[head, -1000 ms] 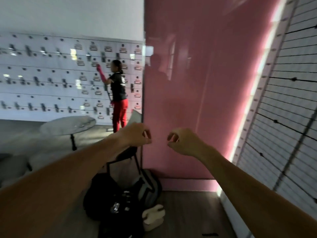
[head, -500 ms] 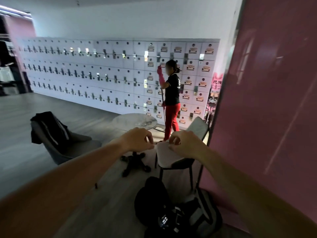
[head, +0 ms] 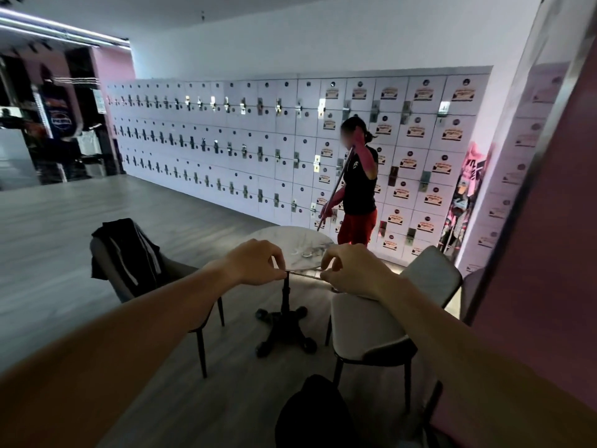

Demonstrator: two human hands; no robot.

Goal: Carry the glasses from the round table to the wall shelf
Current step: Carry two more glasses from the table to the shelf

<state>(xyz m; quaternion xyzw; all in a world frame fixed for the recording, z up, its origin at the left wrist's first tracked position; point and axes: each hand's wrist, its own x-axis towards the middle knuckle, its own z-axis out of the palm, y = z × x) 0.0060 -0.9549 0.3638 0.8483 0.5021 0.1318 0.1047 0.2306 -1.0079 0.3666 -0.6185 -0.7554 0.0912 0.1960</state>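
My left hand (head: 255, 263) and my right hand (head: 352, 273) are held out side by side in front of me, each with thumb and fingers pinched. A thin, wire-like pair of glasses (head: 304, 273) stretches between the fingertips; its detail is hard to make out. Beyond the hands stands the round marble table (head: 274, 234) on a black pedestal. A small dark shape (head: 307, 253) lies on its top; it is either glasses or marble veining. No wall shelf is in view.
A grey chair with a black jacket (head: 129, 253) stands left of the table and a pale chair (head: 371, 324) right of it. A black bag (head: 316, 412) lies on the floor near me. A person with a mop (head: 358, 189) stands by the lockers (head: 226, 150). A pink wall (head: 549, 253) rises at right.
The view has swung left from the pink wall to the table and lockers, and the table is closer. Both hands have stayed pinched, close together in front of me.
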